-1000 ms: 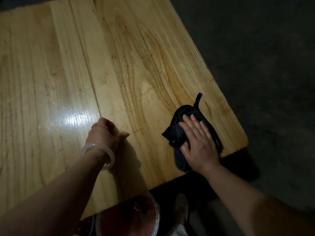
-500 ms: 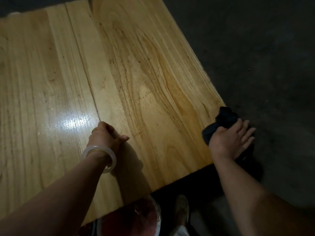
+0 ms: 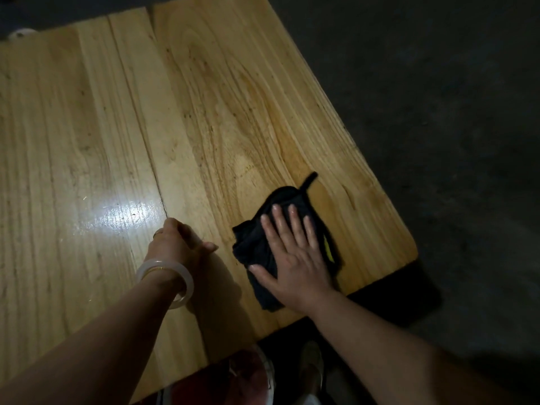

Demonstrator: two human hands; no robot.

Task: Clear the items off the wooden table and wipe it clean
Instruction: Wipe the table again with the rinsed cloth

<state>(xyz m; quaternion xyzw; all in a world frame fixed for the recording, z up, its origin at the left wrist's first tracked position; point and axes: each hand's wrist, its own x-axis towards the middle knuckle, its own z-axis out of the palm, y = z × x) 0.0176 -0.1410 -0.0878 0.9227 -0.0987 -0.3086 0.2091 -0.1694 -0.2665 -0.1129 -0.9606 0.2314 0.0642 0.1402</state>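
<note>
The wooden table [image 3: 204,112] fills most of the view, pale planks with a shiny patch left of centre. A black cloth [image 3: 254,247] lies bunched on its near right part, a thin loop sticking out at its far end. My right hand [image 3: 292,252] presses flat on the cloth with fingers spread. My left hand [image 3: 178,244] rests curled in a fist on the tabletop just left of the cloth, a pale bangle on its wrist.
The table's right edge and near right corner [image 3: 409,249] border dark floor [image 3: 438,112]. Below the near edge I see a red round container [image 3: 242,381] and a foot in a light shoe [image 3: 312,366]. A small white object [image 3: 20,33] sits past the far left edge.
My right hand has swept the cloth from the table's right edge back leftward onto the surface and now lies flat on it. My left hand has stayed in place.
</note>
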